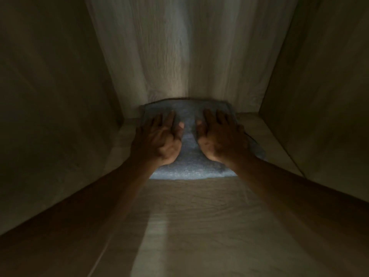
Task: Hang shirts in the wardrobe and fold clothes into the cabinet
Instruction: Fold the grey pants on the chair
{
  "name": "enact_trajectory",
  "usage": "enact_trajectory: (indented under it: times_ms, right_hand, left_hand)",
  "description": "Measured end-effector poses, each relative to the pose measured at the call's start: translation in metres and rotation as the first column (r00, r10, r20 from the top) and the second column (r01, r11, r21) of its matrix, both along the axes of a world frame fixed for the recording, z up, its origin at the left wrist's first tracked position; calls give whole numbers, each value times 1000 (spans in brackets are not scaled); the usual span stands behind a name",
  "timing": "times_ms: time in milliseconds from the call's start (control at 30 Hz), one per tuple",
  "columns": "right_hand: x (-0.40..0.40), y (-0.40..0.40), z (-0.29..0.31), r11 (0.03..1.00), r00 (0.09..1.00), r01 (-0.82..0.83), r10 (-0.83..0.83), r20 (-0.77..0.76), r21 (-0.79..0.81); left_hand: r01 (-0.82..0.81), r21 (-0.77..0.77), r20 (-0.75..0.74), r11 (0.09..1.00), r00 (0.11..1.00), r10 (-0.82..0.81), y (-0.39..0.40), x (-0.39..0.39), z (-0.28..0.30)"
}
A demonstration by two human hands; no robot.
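Both the left hand (159, 139) and right hand (220, 138) lie flat, fingers spread, on the folded blue garment (189, 168), seemingly soft, light knit, best lifted from underneath its edges.

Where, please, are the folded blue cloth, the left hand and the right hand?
folded blue cloth (189, 169): head view, its bare near edge.
left hand (159, 136): head view, back of the hand.
right hand (221, 138): head view, back of the hand.

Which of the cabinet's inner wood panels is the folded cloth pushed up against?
The pale wood-grain back panel: the folded blue-grey cloth meets it at its far edge, under both hands, left hand and right hand. Bare shelf shows beside each side panel.
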State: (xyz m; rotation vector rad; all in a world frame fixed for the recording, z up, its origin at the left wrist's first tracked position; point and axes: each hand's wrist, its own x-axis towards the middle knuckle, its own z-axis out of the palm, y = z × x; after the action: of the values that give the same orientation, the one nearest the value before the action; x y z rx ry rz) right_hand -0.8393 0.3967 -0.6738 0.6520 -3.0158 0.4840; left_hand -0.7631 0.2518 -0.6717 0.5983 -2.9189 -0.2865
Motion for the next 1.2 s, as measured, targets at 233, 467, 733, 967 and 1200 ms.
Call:
enact_trajectory:
  times_ms: [233, 467, 733, 967, 1200]
  right_hand:
    - [26, 14, 11, 999, 996, -4, 1, -88, -34]
    - [73, 35, 21, 993, 996, -1, -10, -91, -121]
    - [149, 65, 32, 993, 1000, -20, 23, 21, -114]
    - [218, 85, 77, 995, 998, -66, 67, 4, -78]
    - [316, 118, 148, 987, 998, -52, 58, 36, -154]
  left_hand:
    - [-80, -62, -136, 995, 988, 71, 13, 29, -1]
    - [-117, 8, -153, 993, 981, 117, 28, 83, 2]
    - [-120, 55, -166, 991, 978, 127, 73, 172, 14]
    - [-104, 120, -168, 987, 978, 124, 107, 247, 62]
    - [-5, 119, -208, 993, 978, 30, 146, 358, 131]
